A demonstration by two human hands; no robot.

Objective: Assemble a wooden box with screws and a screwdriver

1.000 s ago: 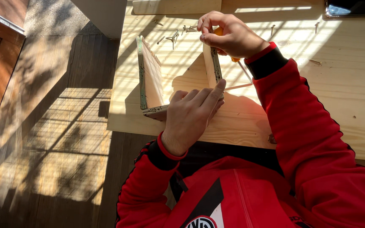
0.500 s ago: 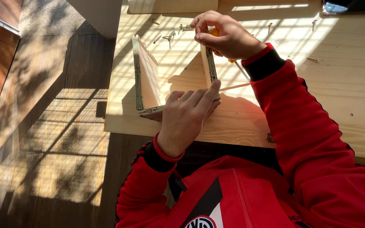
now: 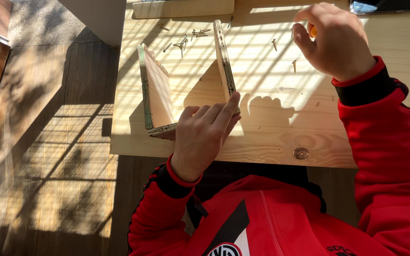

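Pressing down from above, our left hand (image 3: pixel 204 137) lies flat, fingers together and stretched, on the near end of a U-shaped plywood frame (image 3: pixel 186 90) standing on the pine tabletop (image 3: pixel 271 128); the fingertips touch its right upright board (image 3: pixel 225 61). The left upright board (image 3: pixel 153 87) stands just beyond the thumb side of that hand. Our right hand (image 3: pixel 335 40) hovers well to the right of the frame, fingers curled loosely around something small and orange (image 3: pixel 313 32); we cannot tell what it is. Loose screws (image 3: pixel 186 40) lie scattered beyond the frame, between both hands. A dark phone (image 3: pixel 385 5) lies beyond the right hand.
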